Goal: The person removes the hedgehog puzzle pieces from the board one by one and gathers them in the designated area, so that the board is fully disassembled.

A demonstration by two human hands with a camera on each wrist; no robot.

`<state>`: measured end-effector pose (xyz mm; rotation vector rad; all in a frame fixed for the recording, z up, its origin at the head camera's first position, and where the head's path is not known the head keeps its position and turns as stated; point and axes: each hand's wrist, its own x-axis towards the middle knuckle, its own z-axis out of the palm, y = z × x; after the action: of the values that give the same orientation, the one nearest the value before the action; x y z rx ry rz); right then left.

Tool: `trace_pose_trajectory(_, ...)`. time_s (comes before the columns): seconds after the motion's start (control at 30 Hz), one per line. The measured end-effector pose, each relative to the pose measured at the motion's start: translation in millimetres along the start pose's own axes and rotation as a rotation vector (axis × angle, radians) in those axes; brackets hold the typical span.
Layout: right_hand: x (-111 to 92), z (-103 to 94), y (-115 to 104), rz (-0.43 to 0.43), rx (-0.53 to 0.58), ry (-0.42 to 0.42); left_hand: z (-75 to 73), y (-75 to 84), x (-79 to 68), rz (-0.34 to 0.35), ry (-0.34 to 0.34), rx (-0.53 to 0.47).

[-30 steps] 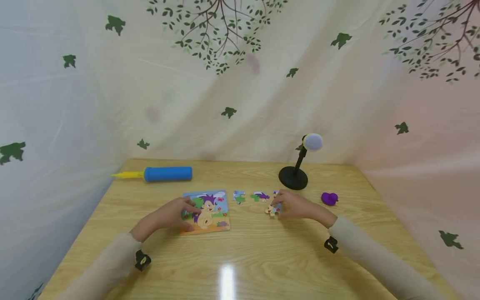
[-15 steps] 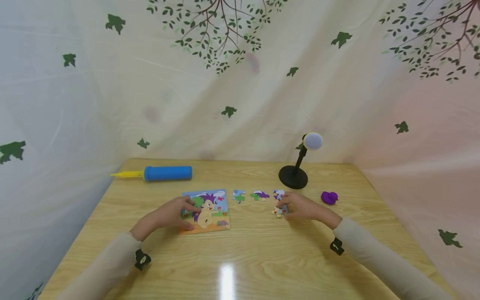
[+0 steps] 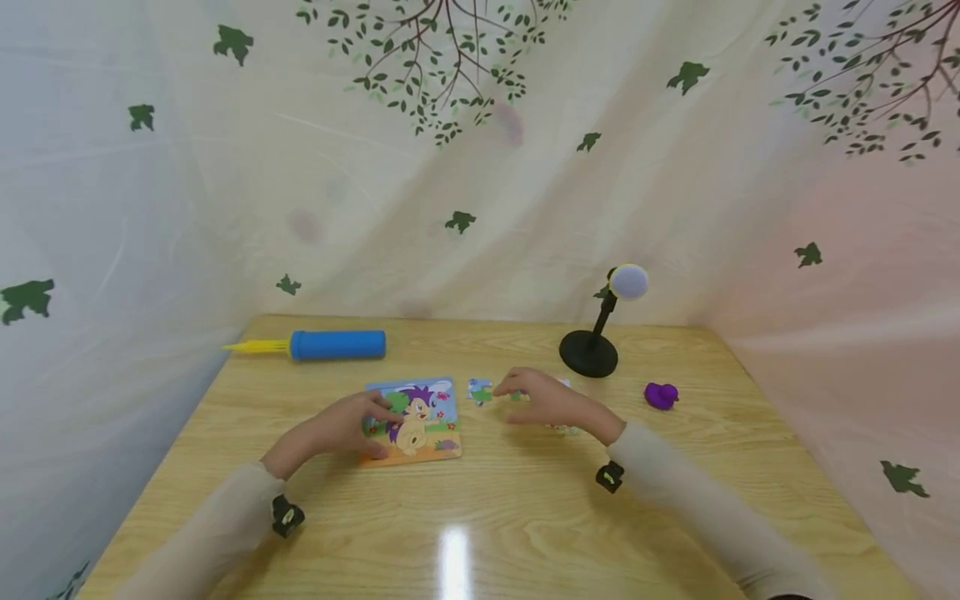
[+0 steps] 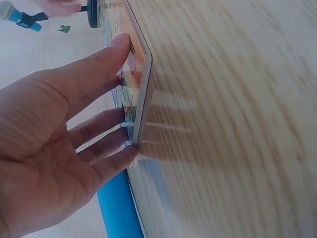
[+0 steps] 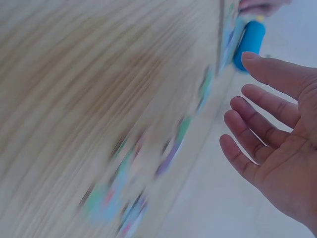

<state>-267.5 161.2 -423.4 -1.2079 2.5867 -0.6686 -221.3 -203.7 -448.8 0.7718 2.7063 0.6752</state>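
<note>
My left hand (image 3: 348, 425) rests on the left side of a picture puzzle board (image 3: 435, 437), fingers spread. In the left wrist view, thumb and fingertips touch the face and edge of the board (image 4: 141, 74). On the board is a purple-haired cartoon animal. To its right my right hand (image 3: 551, 398) hovers over loose jigsaw pieces, fingers apart and holding nothing. A blue and green piece (image 3: 479, 391) lies left of its fingertips. Another piece (image 3: 517, 396) shows under the hand, partly hidden. Further pieces appear blurred in the right wrist view, among them a pale blue piece (image 5: 104, 203).
A blue pump (image 3: 337, 344) with a yellow nozzle lies at the back left of the wooden table (image 3: 360, 533). Behind the pieces stands a black round-based stand (image 3: 588, 354) with a round pale head. A purple toy duck (image 3: 661, 396) sits at the right.
My right hand first slid a jigsaw piece slightly right beside another, then let go and moved left above the middle pieces. My left hand has stayed on the puzzle board.
</note>
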Motion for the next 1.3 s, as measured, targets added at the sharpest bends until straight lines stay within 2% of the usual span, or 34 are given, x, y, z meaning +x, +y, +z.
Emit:
trace_pose_trajectory(0.17,39.7,21.0,-28.6,-0.036,0.077,-0.049,0.4,-0.1,1.7,-0.043,0.01,-0.038)
trace_pose_trajectory(0.33,70.5,39.0,-46.7,-0.071,0.018,-0.101,0.3,-2.7,4.6,-0.02,0.028,-0.059)
trace_pose_trajectory(0.47,86.1,49.7,-53.0,-0.082,-0.014,-0.139,0.7,-4.8,6.6,0.002,0.039,-0.062)
trace_pose_trajectory(0.77,102.6,61.1,-61.5,0.009,-0.04,-0.161,0.1,-5.8,7.4,0.019,0.043,-0.09)
trace_pose_trajectory(1.03,111.2,63.9,-62.0,-0.02,-0.042,-0.155,-2.1,-9.8,4.9,0.025,0.041,-0.085)
trace_pose_trajectory(1.3,115.0,62.1,-60.6,-0.032,0.027,-0.143,-2.1,-8.5,4.8,0.01,0.039,-0.082)
